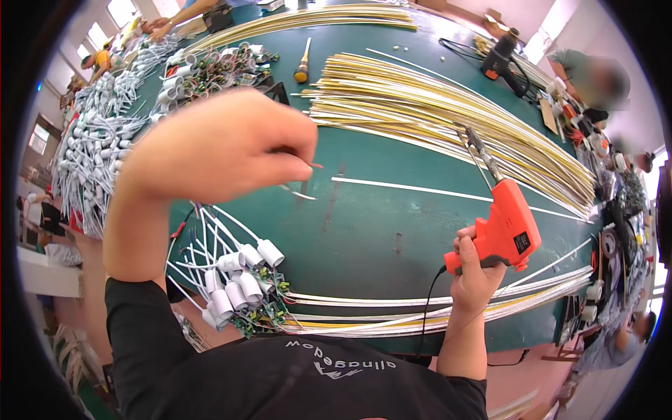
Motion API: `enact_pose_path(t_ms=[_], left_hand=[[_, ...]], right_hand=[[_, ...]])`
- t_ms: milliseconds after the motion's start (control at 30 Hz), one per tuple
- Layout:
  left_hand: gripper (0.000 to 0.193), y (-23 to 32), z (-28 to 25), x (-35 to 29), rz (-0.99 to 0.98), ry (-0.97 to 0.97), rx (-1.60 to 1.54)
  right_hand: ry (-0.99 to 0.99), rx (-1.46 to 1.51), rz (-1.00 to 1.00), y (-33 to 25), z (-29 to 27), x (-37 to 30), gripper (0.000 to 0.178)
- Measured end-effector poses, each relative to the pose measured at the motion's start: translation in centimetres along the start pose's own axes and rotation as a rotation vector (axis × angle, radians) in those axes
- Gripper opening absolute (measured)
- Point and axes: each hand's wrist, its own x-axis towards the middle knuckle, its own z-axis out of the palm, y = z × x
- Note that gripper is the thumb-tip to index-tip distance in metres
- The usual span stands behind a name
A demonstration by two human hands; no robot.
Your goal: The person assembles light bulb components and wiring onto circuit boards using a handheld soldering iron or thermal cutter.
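My right hand (477, 269) is closed round the grip of a red soldering gun (509, 222), its metal tip pointing up and away over the table. A black cord runs down from its handle. Higher up on the left, my left hand (234, 143) is a fist with thumb and forefinger pinched together. A thin wire (317, 166) with a reddish end pokes out of that pinch; the rest is hidden. Just beneath the fingers shows a short whitish strand (301, 193); whether it is held I cannot tell. A long white strip (406, 189) lies between my hands.
White lamp sockets (238, 290) with green circuit boards and cables lie at the near left. Bundled yellow-and-white strips (448, 119) cross the far side; more strips (420, 315) line the near edge. A screwdriver (302, 68) and a heat gun (500, 59) lie farther back. People work around the table.
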Motion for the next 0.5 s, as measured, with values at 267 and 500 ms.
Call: enact_pose_path(t_ms=[267, 500], left_hand=[[0.017, -13.1, 12.2, 5.4, -0.365, -0.097, -0.325], [0.015, -14.5, 15.8, 6.9, -0.257, 0.179, -0.384]], right_hand=[[-0.236, 0.175, 0.064, -0.2, 3.0, 0.0, 0.050], [-0.320, 0.247, 0.242, -0.1, 4.5, 0.3, 0.054]])
